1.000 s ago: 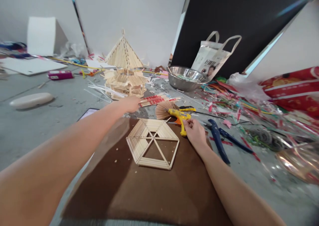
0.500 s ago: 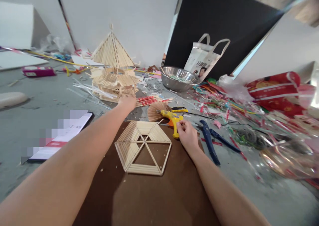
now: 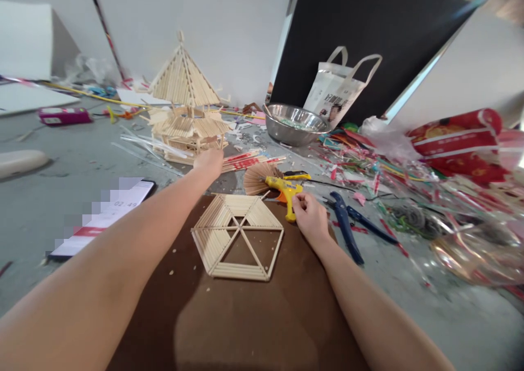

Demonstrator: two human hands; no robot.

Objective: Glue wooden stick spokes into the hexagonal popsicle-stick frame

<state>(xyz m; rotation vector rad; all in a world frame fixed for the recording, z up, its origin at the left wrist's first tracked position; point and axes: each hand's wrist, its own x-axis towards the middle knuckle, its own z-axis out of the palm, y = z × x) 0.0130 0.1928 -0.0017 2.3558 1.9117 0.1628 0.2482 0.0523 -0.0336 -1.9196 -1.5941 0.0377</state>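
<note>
In the middle of the frame, the stick frame [image 3: 239,227] lies on the board [image 3: 245,327]. At its upper right sits the glue gun [image 3: 281,186], the right hand [image 3: 311,215] at its handle, with the paper fan [image 3: 257,179] just behind and the pliers [image 3: 347,232] farther right. The left hand [image 3: 208,163] is by the left end of the stick bundle [image 3: 248,160], before the stick tower [image 3: 186,82], upper left of centre. The phone [image 3: 123,204] lies at left; upper right, the basin [image 3: 286,135] stands before the bag [image 3: 333,90].

Left hand [image 3: 208,163] hides its fingers; forearm [image 3: 131,256] partly covers phone [image 3: 110,213].
</note>
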